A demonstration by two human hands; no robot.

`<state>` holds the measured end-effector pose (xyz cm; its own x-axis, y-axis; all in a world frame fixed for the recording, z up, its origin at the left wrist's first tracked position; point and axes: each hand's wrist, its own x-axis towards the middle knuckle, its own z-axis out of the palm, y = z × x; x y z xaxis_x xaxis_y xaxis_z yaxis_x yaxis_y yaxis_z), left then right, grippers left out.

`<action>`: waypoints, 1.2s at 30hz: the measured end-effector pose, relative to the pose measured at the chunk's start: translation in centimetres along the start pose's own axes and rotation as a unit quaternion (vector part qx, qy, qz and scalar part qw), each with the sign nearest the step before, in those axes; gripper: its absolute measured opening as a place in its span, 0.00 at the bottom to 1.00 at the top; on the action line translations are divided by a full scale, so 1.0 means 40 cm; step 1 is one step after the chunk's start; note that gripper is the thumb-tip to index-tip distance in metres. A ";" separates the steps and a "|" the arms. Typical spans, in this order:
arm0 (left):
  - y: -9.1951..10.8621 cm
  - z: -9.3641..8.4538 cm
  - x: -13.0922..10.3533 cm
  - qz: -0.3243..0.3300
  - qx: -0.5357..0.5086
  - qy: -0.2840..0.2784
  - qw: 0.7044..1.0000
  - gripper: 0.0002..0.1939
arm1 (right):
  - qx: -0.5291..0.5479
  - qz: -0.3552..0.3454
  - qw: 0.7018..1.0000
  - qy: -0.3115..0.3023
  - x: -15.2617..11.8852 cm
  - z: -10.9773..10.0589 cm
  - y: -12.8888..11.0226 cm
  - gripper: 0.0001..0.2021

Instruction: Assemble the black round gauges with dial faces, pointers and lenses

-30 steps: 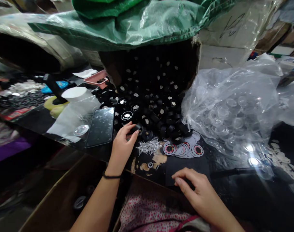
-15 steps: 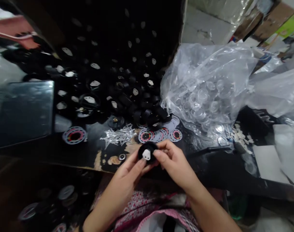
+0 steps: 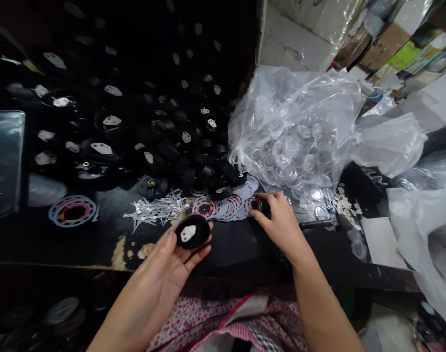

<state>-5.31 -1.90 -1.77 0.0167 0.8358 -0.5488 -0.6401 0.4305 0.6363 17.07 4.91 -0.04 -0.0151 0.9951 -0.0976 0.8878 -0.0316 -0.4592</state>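
Note:
My left hand [image 3: 167, 261] holds a round black case [image 3: 201, 233] by its rim, tilted so its inside faces me. Fixed inside it is a white plate [image 3: 188, 233] with small dark holes. Farther right, my right hand [image 3: 279, 222] has its thumb and fingers around the edge of a printed dial disc [image 3: 253, 204]; whether the disc is lifted I cannot tell. That disc lies at the right end of a spread of overlapping grey dial discs [image 3: 228, 208] with red and black markings. Left of them is a heap of thin white pointers [image 3: 159, 208].
Many black cases with white plates [image 3: 101, 148] are piled behind. A plastic bag of clear round covers [image 3: 292, 146] stands at back right. Another dial disc stack [image 3: 72, 211] lies left. A dark-handled tool [image 3: 314, 224] and small pale pieces [image 3: 345, 205] lie right.
My right hand has let go of the black case and moved right to the dial discs. My left hand keeps the case, now further left. The view has turned rightward.

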 end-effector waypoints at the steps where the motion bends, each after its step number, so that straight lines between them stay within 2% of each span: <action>1: 0.008 0.006 0.011 0.004 -0.008 -0.002 1.000 0.20 | -0.004 0.001 1.000 0.000 -0.002 0.000 -0.001 0.21; 6: 0.037 0.066 0.085 -0.013 -0.031 -0.012 0.999 0.14 | 0.039 0.008 0.999 -0.012 -0.003 -0.002 -0.010 0.18; 9: 0.042 0.099 0.115 -0.007 -0.032 -0.016 0.999 0.11 | 0.100 0.008 0.995 0.008 -0.003 0.002 -0.010 0.17; 11: 0.046 0.106 0.122 -0.016 -0.037 -0.022 0.999 0.10 | 0.131 0.002 0.991 0.027 -0.005 0.006 -0.004 0.17; 17: 0.048 0.060 0.078 -0.048 -0.021 0.001 0.999 0.11 | 0.223 -0.019 0.974 0.040 -0.038 0.014 -0.004 0.15; 22: 0.016 0.035 0.013 0.004 -0.025 -0.015 1.000 0.13 | 0.310 -0.075 0.945 -0.071 -0.077 0.029 -0.079 0.15; 24: 0.006 0.032 0.000 0.027 -0.020 -0.019 0.999 0.13 | 0.341 -0.056 0.935 -0.082 -0.077 0.036 -0.097 0.12; 26: 0.002 0.029 -0.002 0.046 -0.021 -0.015 0.999 0.14 | 0.378 -0.002 0.924 -0.056 -0.067 0.042 -0.093 0.08; 29: 0.001 0.024 0.005 0.039 -0.030 -0.012 0.999 0.16 | 0.374 0.043 0.926 -0.006 -0.041 0.041 -0.058 0.10; 32: -0.001 0.027 0.012 0.002 -0.040 -0.019 0.999 0.13 | 0.316 0.025 0.946 0.071 -0.023 0.028 -0.027 0.11; 34: -0.003 0.032 0.010 -0.004 -0.044 -0.019 0.999 0.13 | 0.284 -0.001 0.950 0.130 -0.026 0.019 -0.029 0.09; 36: -0.003 0.036 0.006 -0.003 -0.045 -0.019 0.999 0.15 | 0.300 -0.009 0.946 0.124 -0.039 0.018 -0.050 0.07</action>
<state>-4.13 -1.25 -1.19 0.0483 0.8466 -0.5301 -0.7070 0.4039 0.5806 14.99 3.35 0.40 0.1461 0.9851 0.0912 0.4666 0.0127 -0.8844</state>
